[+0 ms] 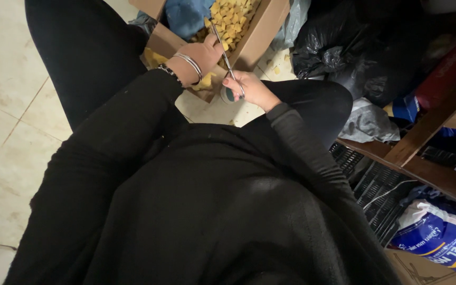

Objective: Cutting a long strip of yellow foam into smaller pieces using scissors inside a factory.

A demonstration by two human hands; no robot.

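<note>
two hands are busy here, both reaching forward over the lap toward a cardboard box on the tiled floor. the right hand is closed around the handles of a pair of scissors, fingers through the loops, and the thin blades run up and away toward the box, close together as far as i can tell. the left hand sits just beside the blades, fingers curled shut on something small; what exactly it pinches is hidden behind the knuckles, though a yellow scrap shows just below the wrist. the box is full of little yellow cubes, with a blue cloth bunched in its left side, and a few bits lie loose on the floor nearby.

for a clean cut, i'd say the piece wants to sit deep in the blades, near the pivot, with the left fingertips kept well back from the edge, and the work held over the box so the pieces drop in.

pose now: the left forearm comes in across the knee, wrist bent, two bangles riding on it. the right forearm angles in from the other side, wrist fairly straight, knuckles up. black bags are piled to the right.
</note>
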